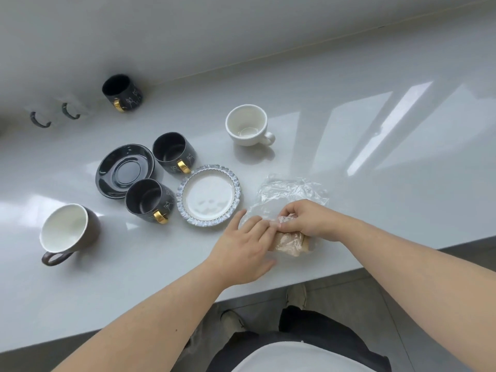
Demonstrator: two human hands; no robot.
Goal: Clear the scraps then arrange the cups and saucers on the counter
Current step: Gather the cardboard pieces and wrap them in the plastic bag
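A crumpled clear plastic bag [291, 191] lies on the white counter [375, 162] near its front edge, with a brown scrap [291, 244] inside it. My right hand [308, 220] pinches the bag above the scrap. My left hand [245, 245] rests on the bag's left edge, fingers touching the plastic. To the left sit a white saucer with a frilled rim [209, 196], a black saucer [124, 170], three black cups with gold handles [174, 151] [149, 200] [122, 92], a white cup [248, 124] and a brown cup with a white inside [68, 232].
The counter's front edge [295, 284] runs diagonally below my hands, with the floor and my shoes beyond it. A white wall backs the counter. Two dark handles [40, 122] show at the far left.
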